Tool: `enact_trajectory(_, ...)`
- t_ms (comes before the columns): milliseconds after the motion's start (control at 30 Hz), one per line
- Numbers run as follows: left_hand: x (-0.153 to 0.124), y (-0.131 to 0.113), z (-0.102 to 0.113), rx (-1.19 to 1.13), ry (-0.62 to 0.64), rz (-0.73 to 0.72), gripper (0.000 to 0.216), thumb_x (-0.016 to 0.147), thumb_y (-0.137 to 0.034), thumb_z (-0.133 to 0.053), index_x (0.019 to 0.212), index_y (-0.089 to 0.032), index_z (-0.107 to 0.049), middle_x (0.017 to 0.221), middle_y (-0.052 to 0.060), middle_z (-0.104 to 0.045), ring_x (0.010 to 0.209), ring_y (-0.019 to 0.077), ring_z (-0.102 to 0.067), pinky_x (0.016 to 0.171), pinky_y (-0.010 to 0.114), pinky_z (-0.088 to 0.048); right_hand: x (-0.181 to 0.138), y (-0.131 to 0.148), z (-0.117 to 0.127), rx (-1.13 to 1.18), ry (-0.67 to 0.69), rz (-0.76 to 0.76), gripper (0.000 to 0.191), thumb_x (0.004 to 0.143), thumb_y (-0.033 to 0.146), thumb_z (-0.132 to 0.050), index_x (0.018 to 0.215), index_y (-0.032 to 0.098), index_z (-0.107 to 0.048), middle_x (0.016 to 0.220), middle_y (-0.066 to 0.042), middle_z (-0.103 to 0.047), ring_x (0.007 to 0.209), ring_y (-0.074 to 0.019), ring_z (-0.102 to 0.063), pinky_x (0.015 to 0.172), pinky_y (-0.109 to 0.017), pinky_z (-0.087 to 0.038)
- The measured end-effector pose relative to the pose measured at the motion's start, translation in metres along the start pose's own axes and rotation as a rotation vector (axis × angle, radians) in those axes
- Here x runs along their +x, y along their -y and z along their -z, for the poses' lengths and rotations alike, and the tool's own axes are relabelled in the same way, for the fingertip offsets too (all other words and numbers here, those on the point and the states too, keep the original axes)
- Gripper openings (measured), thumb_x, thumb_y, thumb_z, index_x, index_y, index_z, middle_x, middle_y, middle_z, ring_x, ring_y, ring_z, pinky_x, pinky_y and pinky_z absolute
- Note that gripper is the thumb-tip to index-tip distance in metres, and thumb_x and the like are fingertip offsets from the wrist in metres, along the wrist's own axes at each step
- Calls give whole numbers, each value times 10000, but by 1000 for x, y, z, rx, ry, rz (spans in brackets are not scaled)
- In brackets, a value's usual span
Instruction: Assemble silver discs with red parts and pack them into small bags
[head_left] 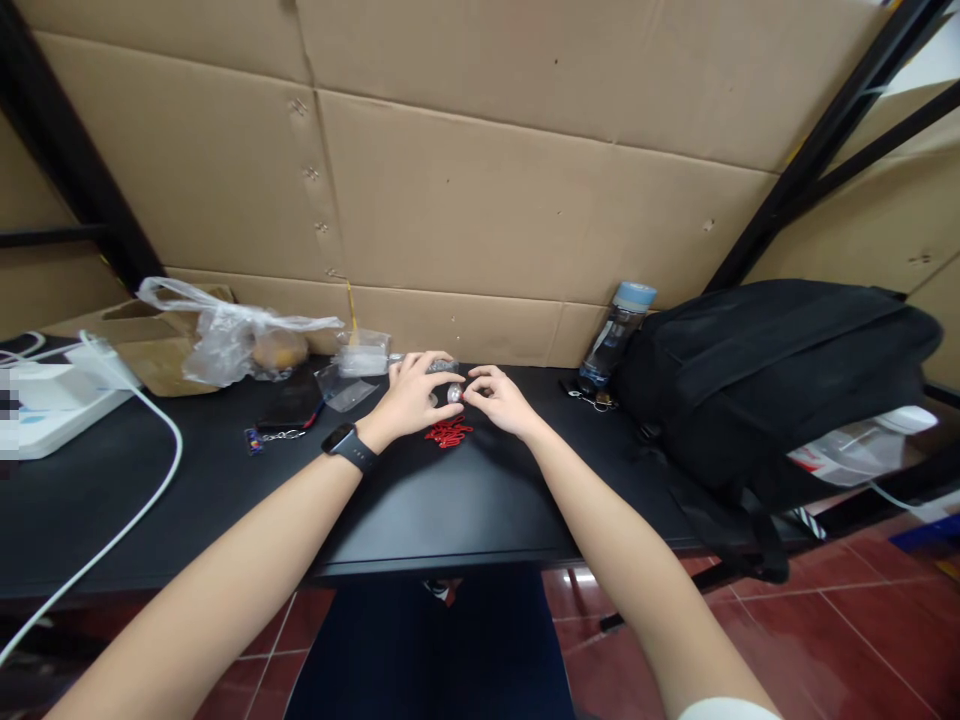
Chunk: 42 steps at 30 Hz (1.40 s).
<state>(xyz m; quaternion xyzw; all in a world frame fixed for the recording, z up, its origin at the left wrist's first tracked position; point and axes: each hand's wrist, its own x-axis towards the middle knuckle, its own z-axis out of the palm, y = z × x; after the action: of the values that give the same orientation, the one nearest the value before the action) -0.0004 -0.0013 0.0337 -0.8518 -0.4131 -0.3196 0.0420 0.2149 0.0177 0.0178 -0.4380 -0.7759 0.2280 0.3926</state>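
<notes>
Between thumb and fingers, my left hand (416,396) grips a small, round, shiny, pale piece (454,393), too small to make out its kind. Close against it, my right hand (501,402) is closed in a pinch at a bit of red that looks like the end of a cord. A tangled red cord (449,433) lies on the black table (457,510) just below both hands. Behind my left hand are clear plastic packets (362,358), partly covered by my fingers. A dark watch sits on my left wrist.
To the left are a tied plastic bag (217,345), a dark pouch (291,405) with a keychain, and a white power strip (45,420) with cable. At right stand a blue-capped bottle (611,335), keys (596,398) and a black backpack (765,370). Cardboard walls the back.
</notes>
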Motion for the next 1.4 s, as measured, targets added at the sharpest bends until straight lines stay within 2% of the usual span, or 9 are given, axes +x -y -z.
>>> enact_trajectory(133, -1, 4, -5, 10, 24, 3, 360, 781, -517, -752, 1100, -353, -738, 1406, 62, -527, 1277, 346, -395, 1020, 533, -320, 1, -4, -1, -51, -13, -10, 106, 833, 320, -703, 812, 246, -775, 1295, -62, -575, 1228, -253, -519, 1029, -435, -410)
enact_trajectory(400, -3, 11, -16, 67, 64, -19, 234, 825, -433, -713, 1041, -356, -755, 1358, 60, -562, 1259, 352, -392, 1008, 562, -320, 0, -2, 0, -150, -35, -15, 124, 854, 322, -680, 825, 242, -770, 1303, -79, -571, 1257, -274, -480, 1058, -471, -382)
enact_trajectory(600, -2, 27, -13, 69, 26, 39, 261, 863, -276, -606, 1080, -342, -735, 1301, 66, -608, 1243, 333, -418, 992, 536, -346, -1, 0, 1, -284, -52, -112, 121, 844, 317, -678, 793, 250, -764, 1320, -70, -566, 1267, -302, -447, 1056, -513, -357)
enact_trajectory(733, -2, 38, -6, 75, 31, 71, 331, 824, -170, -541, 1047, -316, -738, 1218, 69, -648, 1191, 325, -455, 970, 533, -366, -1, -3, 0, -330, -61, -172, 136, 857, 323, -661, 792, 256, -761, 1330, -65, -569, 1262, -312, -440, 1010, -537, -362)
enact_trajectory(933, 1, 30, -1, 42, 15, 43, 403, 768, -92, -514, 1030, -318, -721, 1206, 55, -650, 1182, 302, -480, 972, 506, -379, -1, -7, -4, -374, -86, -218, 161, 875, 307, -644, 787, 248, -766, 1305, -86, -582, 1235, -317, -442, 971, -533, -357)
enact_trajectory(1133, -5, 41, -12, 65, 150, 58, 403, 812, -125, -513, 1128, -307, -684, 1214, 77, -668, 1195, 321, -496, 966, 511, -395, -3, -8, -2, -376, -140, -269, 149, 858, 329, -666, 775, 250, -762, 1229, -83, -624, 1208, -326, -468, 978, -567, -339)
enact_trajectory(1200, -7, 47, -15, 55, 175, 84, 410, 835, -138, -492, 1173, -300, -660, 1219, 76, -673, 1181, 313, -517, 956, 504, -411, -2, 1, 2, -309, -186, -222, 127, 842, 329, -674, 794, 248, -760, 1199, -86, -629, 1204, -327, -479, 991, -560, -354)
enact_trajectory(1267, -7, 50, -16, 51, 169, 102, 407, 845, -146, -485, 1188, -289, -652, 1220, 81, -676, 1179, 308, -528, 954, 496, -420, -3, 22, 9, -125, -175, -89, 122, 835, 337, -677, 844, 250, -761, 1149, -84, -637, 1143, -292, -533, 981, -497, -407)
enact_trajectory(1400, -7, 50, -12, 49, 166, 111, 319, 867, -192, -506, 1116, -276, -687, 1175, 90, -689, 1148, 301, -550, 957, 476, -427, -32, 96, 23, 394, 65, 206, 162, 861, 412, -679, 924, 282, -753, 1049, -77, -638, 943, -236, -616, 838, -411, -507)
